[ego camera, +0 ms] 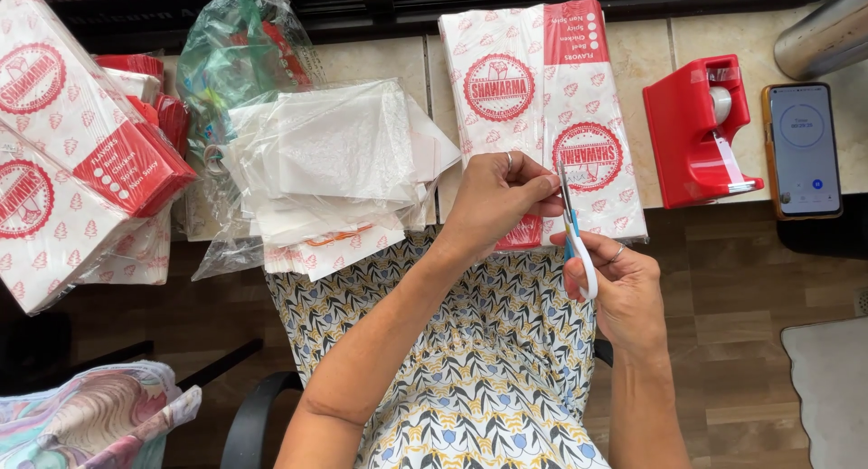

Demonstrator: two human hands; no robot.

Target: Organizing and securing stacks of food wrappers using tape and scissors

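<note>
My right hand [617, 288] grips a pair of scissors [573, 232] with a blue and white handle, blades pointing up. My left hand [495, 198] pinches something small at the blade tips; what it is cannot be made out. Both hands hover over my lap, at the near edge of a stack of white paper wrappers with red round prints [542, 80] that lies on the counter just behind them.
A red tape dispenser [698, 130] and a phone [802, 148] lie to the right. A clear bag of white paper sheets [334, 166] lies at centre left, a green plastic bag [237, 53] behind it. More printed wrapper packs [63, 153] are at far left.
</note>
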